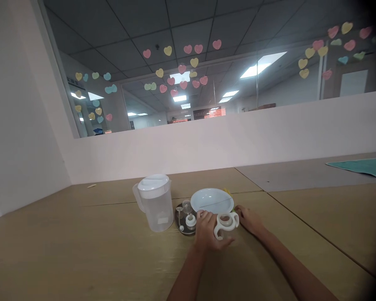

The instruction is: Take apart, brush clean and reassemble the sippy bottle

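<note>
My left hand point(206, 230) is closed around a clear baby bottle point(227, 234) with a white two-handled ring point(219, 228) at its open mouth. Just right of a white bowl point(211, 200), my right hand point(250, 220) rests low at the table with curled fingers; whatever they hold is hidden. A bit of something yellow point(227, 192) shows behind the bowl's rim. Left of my left hand, a round metal tray point(188, 233) carries a white bottle collar with nipple point(191, 222), a clear dome cap point(186, 205) and a straw piece point(180, 218).
A lidded translucent pitcher point(158, 207) stands left of the tray, its handle to the left. A teal cloth point(366, 166) lies at the far right of the table point(113, 255). Behind is a low wall point(191, 146) under a window with heart-shaped notes.
</note>
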`<state>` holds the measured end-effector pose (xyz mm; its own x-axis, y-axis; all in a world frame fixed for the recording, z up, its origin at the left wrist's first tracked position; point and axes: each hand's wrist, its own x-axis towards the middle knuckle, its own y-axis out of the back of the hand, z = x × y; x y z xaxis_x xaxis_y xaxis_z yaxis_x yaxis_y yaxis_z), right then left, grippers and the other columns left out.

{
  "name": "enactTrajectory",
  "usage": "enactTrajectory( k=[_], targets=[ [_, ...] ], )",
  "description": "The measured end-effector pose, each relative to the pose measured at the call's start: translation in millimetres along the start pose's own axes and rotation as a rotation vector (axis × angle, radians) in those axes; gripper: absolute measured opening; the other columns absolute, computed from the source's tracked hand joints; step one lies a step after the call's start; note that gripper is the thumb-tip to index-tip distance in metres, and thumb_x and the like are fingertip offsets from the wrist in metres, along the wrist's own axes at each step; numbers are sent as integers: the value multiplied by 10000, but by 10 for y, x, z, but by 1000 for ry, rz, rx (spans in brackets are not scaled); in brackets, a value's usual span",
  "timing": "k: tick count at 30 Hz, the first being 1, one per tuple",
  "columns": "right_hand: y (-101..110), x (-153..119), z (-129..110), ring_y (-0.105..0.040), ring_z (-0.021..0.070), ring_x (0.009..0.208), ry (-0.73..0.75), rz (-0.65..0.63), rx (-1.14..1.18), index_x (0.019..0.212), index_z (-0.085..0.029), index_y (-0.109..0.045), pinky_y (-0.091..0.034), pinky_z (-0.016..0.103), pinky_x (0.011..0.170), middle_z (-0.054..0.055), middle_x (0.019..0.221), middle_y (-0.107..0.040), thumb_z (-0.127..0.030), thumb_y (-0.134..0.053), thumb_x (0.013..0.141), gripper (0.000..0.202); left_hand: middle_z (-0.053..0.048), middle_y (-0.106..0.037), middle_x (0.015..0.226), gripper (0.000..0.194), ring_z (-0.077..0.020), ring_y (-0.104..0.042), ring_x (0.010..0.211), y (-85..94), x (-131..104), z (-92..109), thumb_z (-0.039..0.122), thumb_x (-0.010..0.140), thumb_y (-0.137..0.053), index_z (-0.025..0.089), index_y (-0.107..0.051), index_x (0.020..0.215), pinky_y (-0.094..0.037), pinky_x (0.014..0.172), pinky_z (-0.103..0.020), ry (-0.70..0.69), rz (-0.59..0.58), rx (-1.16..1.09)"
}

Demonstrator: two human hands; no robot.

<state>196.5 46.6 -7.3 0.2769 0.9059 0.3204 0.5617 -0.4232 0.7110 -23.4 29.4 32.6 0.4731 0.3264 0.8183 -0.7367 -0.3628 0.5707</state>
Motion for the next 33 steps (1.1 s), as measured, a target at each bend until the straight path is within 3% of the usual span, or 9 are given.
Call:
enactTrajectory(
  k=[6, 10, 13, 17, 21, 26, 30, 33],
  targets=[
    [14, 76, 31, -601, 168, 761, -36, 68, 9, 906, -189, -632, -360, 232, 630, 59, 854, -675, -319, -372, 852, 295, -73, -626, 771, 586, -239, -551, 764, -121, -82, -57, 678, 598, -591, 192, -608, 924, -358, 799, -402, 15, -186, -5],
    [30, 235, 3, -605, 163, 770, -57, 117, 49, 947, -165, -623, -389, 229, 634, 63, 864, -672, -352, -338, 863, 351, -60, -626, 760, 582, -236, -550, 771, -111, -96, -83, 676, 573, -619, 200, -615, 907, -361, 804, -394, 59, -199, -13],
    [40, 403, -92, -606, 151, 694, -51, 101, 60, 960, -171, -620, -395, 221, 590, 34, 768, -666, -382, -381, 847, 338, -32, -603, 698, 489, -209, -541, 726, 2, -61, -139, 637, 631, -590, 204, -613, 857, -368, 747, -355, 78, -140, -39],
    [68, 581, -249, -603, 155, 685, -44, 38, -28, 897, -186, -616, -387, 222, 589, 15, 711, -649, -338, -535, 763, 218, -29, -583, 708, 276, -172, -540, 733, 189, -41, -391, 377, 865, -407, 191, -603, 807, -377, 724, -311, 355, 48, 115],
    [122, 632, -361, -605, 204, 777, -52, 20, -158, 793, -169, -611, -385, 269, 646, 73, 763, -649, -237, -559, 725, 110, -71, -619, 866, 220, -199, -552, 875, 194, -124, -703, 191, 845, -413, 168, -631, 828, -405, 794, -322, 608, -23, 443],
    [236, 670, -526, -601, 229, 812, -23, 8, -191, 661, -148, -601, -390, 295, 672, 119, 776, -648, -125, -560, 672, 48, -166, -629, 992, 197, -284, -532, 1016, 44, -239, -808, 156, 779, -476, 104, -664, 804, -404, 848, -409, 701, -94, 533],
    [293, 747, -806, -597, 178, 789, 96, -6, -72, 692, -151, -627, -398, 244, 640, 93, 800, -662, -138, -551, 686, 78, -177, -656, 876, 247, -317, -524, 1055, 7, -255, -787, 194, 801, -466, 111, -672, 692, -396, 864, -447, 731, -122, 552],
    [238, 778, -1061, -584, 114, 634, 196, -84, 68, 762, -152, -645, -393, 192, 537, 47, 732, -665, -212, -537, 742, 125, -154, -665, 790, 232, -310, -562, 981, 46, -242, -788, 184, 785, -489, 124, -668, 649, -414, 831, -434, 740, -116, 538]
  ],
)
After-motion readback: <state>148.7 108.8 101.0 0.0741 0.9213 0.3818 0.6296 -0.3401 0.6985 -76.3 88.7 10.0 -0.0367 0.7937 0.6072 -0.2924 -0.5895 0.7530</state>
